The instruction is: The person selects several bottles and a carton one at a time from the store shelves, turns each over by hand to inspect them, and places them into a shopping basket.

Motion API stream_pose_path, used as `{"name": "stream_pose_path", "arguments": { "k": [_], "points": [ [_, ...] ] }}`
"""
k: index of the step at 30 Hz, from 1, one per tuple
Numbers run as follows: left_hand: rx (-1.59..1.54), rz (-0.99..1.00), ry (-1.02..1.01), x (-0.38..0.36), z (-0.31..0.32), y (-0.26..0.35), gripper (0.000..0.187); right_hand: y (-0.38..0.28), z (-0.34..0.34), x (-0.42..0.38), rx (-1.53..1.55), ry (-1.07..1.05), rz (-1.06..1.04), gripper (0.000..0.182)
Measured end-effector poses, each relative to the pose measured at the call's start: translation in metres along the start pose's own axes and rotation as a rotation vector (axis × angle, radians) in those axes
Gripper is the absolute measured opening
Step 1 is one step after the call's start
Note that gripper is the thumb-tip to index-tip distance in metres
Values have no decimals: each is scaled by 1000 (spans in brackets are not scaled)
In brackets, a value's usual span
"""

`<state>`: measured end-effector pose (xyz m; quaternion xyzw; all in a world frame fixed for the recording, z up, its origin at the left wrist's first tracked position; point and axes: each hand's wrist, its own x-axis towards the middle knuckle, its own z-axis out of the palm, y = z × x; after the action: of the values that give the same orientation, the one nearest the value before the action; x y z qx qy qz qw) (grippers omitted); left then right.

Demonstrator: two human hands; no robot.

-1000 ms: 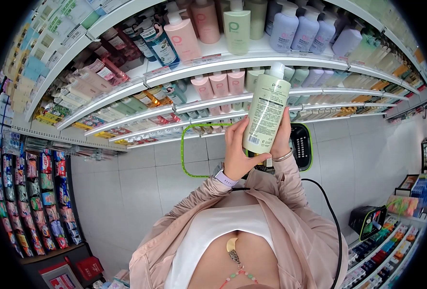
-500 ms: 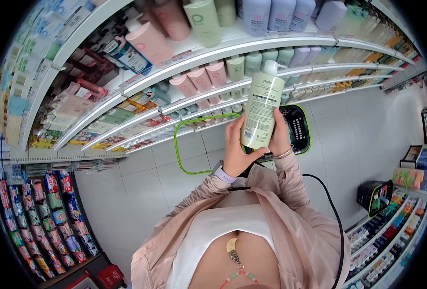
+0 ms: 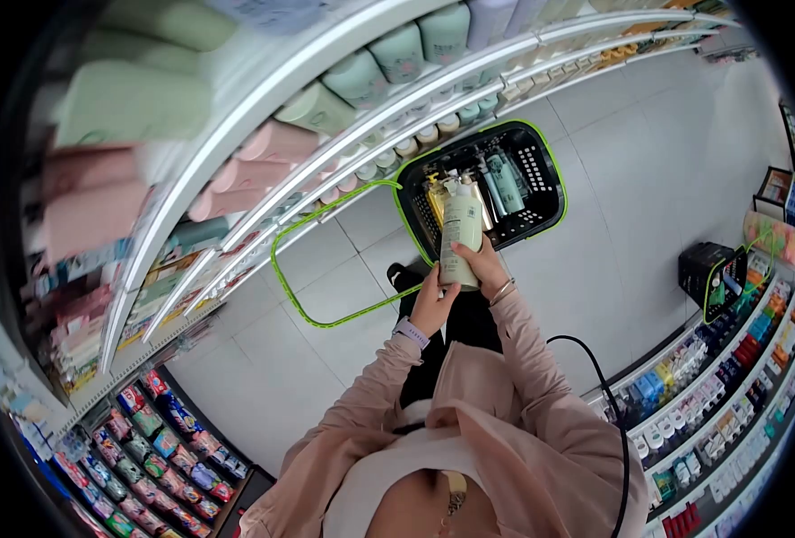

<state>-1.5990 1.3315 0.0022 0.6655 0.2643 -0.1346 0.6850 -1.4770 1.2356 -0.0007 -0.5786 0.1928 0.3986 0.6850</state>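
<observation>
A pale green pump bottle with printed text on its side is in both my hands, its pump end pointing away from me. My left hand is closed around the lower left of the bottle near its base. Along the lower right side, my right hand grips it with the thumb across the front. Behind and below the bottle stands a black shopping basket with a bright green rim. Several bottles lie in it, among them a teal bottle and a yellow bottle. The bottle's pump overlaps them in view.
The basket's green handle is folded out to the left over the tiled floor. Shelves of pink, green and teal bottles curve along the top and left. A second black basket stands at right by another shelf. A black cable hangs at my right.
Both hands have lowered the bottle from in front of the shelves to over the basket. My view has tilted down, so more of the basket and its contents shows.
</observation>
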Motion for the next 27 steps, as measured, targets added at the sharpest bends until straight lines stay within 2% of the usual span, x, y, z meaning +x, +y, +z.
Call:
{"name": "stream_pose_path", "arguments": {
  "k": [3, 5, 7, 8, 9, 11, 12, 13, 15, 16, 18, 19, 21, 22, 26, 27],
  "points": [
    [-56, -170, -83, 33, 20, -38, 65, 52, -39, 53, -46, 95, 107, 59],
    [-88, -272, -92, 54, 30, -71, 62, 81, -60, 86, -138, 195, 150, 56],
    [99, -248, -165, 72, 32, -107, 54, 112, -90, 125, -205, 199, 177, 59],
    [192, -369, -187, 76, 33, -128, 46, 141, -111, 150, -245, 223, 182, 63],
    [192, -383, -192, 79, 33, -137, 46, 161, -124, 170, -283, 249, 187, 67],
    [190, -499, -173, 77, 34, -147, 41, 162, -134, 191, -653, 464, 194, 79],
    [234, -435, -149, 72, 34, -151, 36, 166, -141, 206, -894, 512, 103, 87],
    [234, -453, -158, 64, 33, -164, 36, 152, -138, 217, -951, 549, 235, 85],
    [5, -414, -110, 45, 31, -194, 35, 148, -147, 246, -1004, 565, 202, 80],
    [-59, -461, -74, 37, 32, -204, 32, 142, -149, 256, -1069, 559, 185, 79],
    [-53, -539, -64, 23, 29, -212, 30, 143, -160, 283, -1195, 534, 162, 77],
    [-46, -595, -52, 20, 26, -213, 29, 138, -163, 292, -1253, 495, 165, 77],
    [-25, -640, -36, 18, 25, -210, 27, 135, -168, 307, -1321, 488, 180, 90],
    [-52, -627, -29, 20, 25, -208, 27, 136, -169, 310, -1332, 514, 134, 90],
    [-109, -652, -8, 35, 25, -192, 28, 143, -179, 312, -1354, 526, 195, 90],
    [-135, -690, 11, 37, 26, -189, 28, 154, -187, 315, -1350, 523, 161, 82]
  ]
}}
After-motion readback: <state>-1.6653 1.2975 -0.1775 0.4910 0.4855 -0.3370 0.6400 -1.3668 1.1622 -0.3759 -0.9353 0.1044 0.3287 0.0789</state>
